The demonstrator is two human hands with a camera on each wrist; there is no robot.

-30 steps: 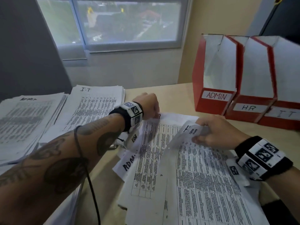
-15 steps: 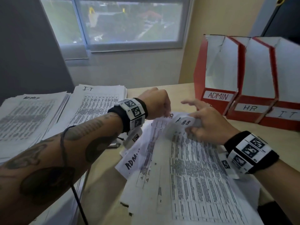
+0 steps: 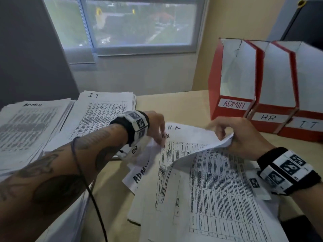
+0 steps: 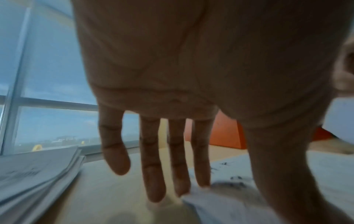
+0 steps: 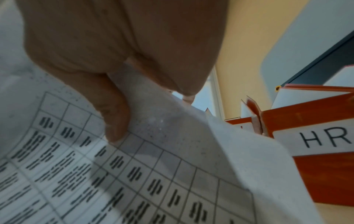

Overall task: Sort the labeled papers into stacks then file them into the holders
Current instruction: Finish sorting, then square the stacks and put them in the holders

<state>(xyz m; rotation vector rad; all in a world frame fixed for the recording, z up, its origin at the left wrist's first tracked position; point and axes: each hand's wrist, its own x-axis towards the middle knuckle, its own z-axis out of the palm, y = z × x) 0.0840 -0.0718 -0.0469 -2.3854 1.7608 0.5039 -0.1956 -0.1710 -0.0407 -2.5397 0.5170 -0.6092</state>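
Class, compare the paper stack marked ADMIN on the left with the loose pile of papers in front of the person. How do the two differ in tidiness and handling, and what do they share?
The ADMIN stack lies flat and fairly squared; the loose pile is fanned out, with sheets at different angles. No hand touches the ADMIN stack, whereas the right hand pinches and lifts the pile's top sheet and the left hand rests straight fingers on it. Both are white printed tables with handwritten labels.

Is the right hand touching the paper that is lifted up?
Touching. The right wrist view shows the right hand pinching the lifted sheet, thumb pressed on its printed side; the head view agrees.
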